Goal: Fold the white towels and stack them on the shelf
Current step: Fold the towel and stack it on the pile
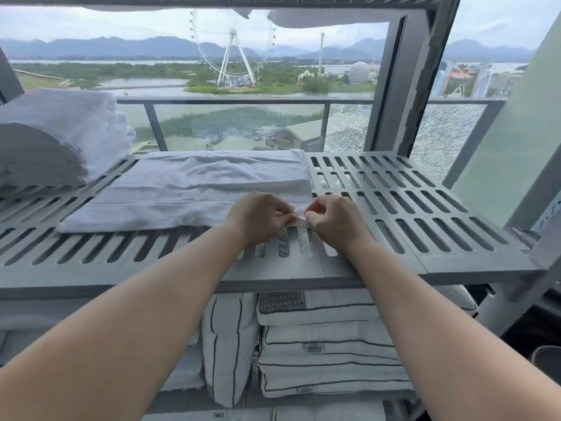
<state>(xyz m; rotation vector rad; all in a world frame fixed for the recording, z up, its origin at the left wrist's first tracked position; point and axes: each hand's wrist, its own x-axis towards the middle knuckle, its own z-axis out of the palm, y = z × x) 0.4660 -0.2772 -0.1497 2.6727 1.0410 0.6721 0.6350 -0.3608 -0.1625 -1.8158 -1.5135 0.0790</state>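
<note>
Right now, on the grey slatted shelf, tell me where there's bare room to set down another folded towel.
The right part of the grey slatted shelf is bare, bordered by the flat white towel on its left and the grey frame post behind. A narrow strip also runs along the front edge. The left end is crowded by the pile of folded white towels; both hands pinch the flat towel's near right corner.

Both bare forearms reach forward; the left hand [260, 214] and right hand [331, 216] meet, fingertips pinched together.

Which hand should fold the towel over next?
Probably the right hand. Both hands pinch the white towel at its near right corner, but the left hand already lies over the cloth, well placed to hold it flat.
</note>
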